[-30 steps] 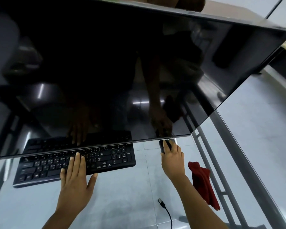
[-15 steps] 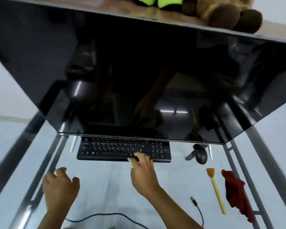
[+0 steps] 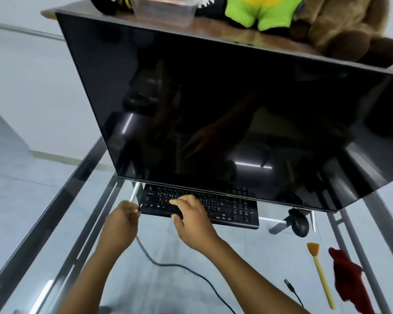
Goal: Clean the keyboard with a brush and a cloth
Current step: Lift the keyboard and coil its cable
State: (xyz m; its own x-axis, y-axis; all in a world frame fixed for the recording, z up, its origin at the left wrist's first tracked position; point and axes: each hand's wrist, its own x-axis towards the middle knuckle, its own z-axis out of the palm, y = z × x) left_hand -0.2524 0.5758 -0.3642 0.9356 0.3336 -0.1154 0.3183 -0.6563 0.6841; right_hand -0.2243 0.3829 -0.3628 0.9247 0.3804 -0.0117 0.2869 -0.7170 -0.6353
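Right hand grips keyboard front edge; left hand pinches a cable.

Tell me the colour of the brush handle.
Yellow, with orange bristles; the head view shows the brush clearly.

Pretty bright and even, strip-light glare on the black monitor, motion blur on the left hand, fisheye bend at the edges.
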